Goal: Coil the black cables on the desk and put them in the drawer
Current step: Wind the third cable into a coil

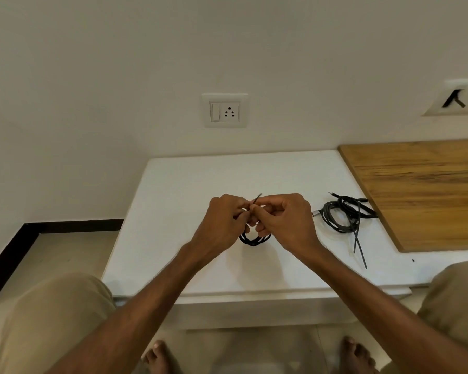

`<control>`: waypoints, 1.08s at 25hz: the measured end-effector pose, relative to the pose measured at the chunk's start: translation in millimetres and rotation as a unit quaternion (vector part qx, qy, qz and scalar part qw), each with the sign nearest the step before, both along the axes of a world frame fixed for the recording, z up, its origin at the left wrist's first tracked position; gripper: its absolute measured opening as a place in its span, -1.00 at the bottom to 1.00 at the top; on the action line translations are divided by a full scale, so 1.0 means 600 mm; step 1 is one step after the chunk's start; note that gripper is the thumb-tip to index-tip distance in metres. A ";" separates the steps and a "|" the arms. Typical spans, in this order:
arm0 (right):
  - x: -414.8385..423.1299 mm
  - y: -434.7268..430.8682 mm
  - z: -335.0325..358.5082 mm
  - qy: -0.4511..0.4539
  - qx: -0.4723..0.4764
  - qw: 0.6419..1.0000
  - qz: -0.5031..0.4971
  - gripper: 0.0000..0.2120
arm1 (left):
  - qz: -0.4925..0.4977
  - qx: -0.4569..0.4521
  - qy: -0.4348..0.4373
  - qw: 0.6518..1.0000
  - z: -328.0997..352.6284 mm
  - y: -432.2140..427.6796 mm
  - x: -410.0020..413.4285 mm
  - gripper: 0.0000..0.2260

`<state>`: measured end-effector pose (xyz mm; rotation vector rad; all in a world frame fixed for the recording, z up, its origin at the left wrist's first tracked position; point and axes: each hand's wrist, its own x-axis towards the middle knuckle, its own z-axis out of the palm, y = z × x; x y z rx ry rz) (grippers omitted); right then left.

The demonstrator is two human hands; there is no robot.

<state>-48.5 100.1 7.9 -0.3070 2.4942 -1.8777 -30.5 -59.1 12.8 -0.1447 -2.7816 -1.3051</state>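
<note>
Both hands meet above the middle of the white desk point(189, 184). My left hand point(223, 220) and my right hand point(284, 218) pinch a small coiled black cable point(254, 241), whose loops hang below the fingers. A thin cable end point(256, 198) pokes up between the fingertips. To the right of my right hand, a second black cable point(345, 214) lies loosely tangled on the desk with a silver plug and two loose ends trailing toward me. No drawer shows in this view.
A wooden board point(427, 190) covers the desk's right part, touching the loose cable. A wall socket point(224, 110) sits above the desk's far edge. My knees and bare feet are below the desk's near edge. Floor lies to the left.
</note>
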 end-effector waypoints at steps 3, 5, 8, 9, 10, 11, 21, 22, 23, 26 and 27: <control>-0.001 0.000 0.007 0.023 -0.012 1.000 -0.006 -0.88 | -0.007 -0.015 -0.020 1.000 -0.007 -0.002 -0.002 -0.78; -0.002 0.000 0.010 0.029 -0.015 0.999 -0.007 -0.89 | -0.007 -0.009 -0.017 1.000 -0.006 -0.003 -0.002 -0.80; 0.003 0.000 0.005 0.021 -0.005 1.000 0.006 -0.88 | 0.000 0.010 0.027 1.000 0.004 -0.001 0.001 -0.79; 0.005 -0.001 0.004 0.022 -0.007 1.000 0.009 -0.86 | -0.001 0.009 0.039 0.999 0.007 -0.001 0.002 -0.77; 0.006 -0.001 0.005 0.026 -0.013 1.000 0.008 -0.85 | -0.002 0.005 0.044 0.999 0.008 -0.001 0.002 -0.75; 0.007 -0.002 0.008 0.032 -0.019 0.999 0.003 -0.85 | 0.000 0.001 0.038 0.999 0.007 -0.001 0.002 -0.75; 0.010 -0.001 0.012 0.054 -0.027 0.998 -0.004 -0.91 | -0.002 0.015 0.057 0.998 0.007 -0.002 0.002 -0.75; 0.008 -0.001 0.013 0.061 -0.022 0.998 -0.006 -0.87 | 0.003 0.019 0.053 0.998 0.005 -0.002 0.002 -0.75; 0.007 -0.001 0.013 0.062 -0.012 0.998 -0.010 -0.81 | 0.007 0.027 0.053 0.998 0.004 -0.002 0.002 -0.77; 0.000 0.002 0.009 0.009 0.015 0.999 -0.037 -0.74 | 0.029 0.071 0.054 0.996 0.003 -0.010 -0.007 -0.83; -0.001 0.004 0.008 -0.014 0.016 0.999 -0.044 -0.78 | 0.037 0.085 0.048 0.994 0.004 -0.015 -0.010 -0.84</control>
